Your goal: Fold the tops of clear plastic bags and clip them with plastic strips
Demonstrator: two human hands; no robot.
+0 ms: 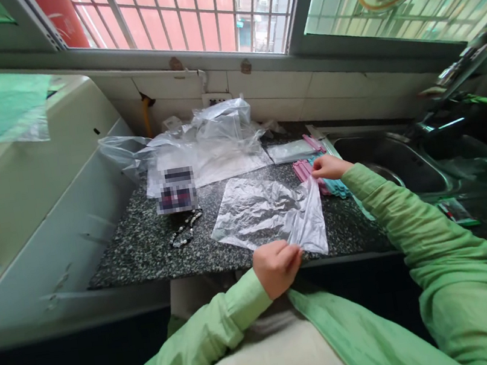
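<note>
A clear, crinkled plastic bag [259,207] lies spread over the speckled dark countertop [144,252]. Its near edge is pinched in my left hand [279,267], close to the counter's front. My right hand [329,167] grips the far right corner, so the right side is drawn into folds. Beneath and beside my right hand are pink and light-blue plastic strips [310,171], partly covered by the hand. A flat clear packet [291,151] lies just behind them. Left of the bag rest a beaded string [186,227] and a blurred-out dark item [175,190].
Behind the bag is a heap of clear plastic bags [214,144] against the tiled wall [273,89]. A metal sink [371,148] with a faucet [436,111] stands to the right. A pale appliance [44,194] borders the counter's left side. A barred window [181,12] is above.
</note>
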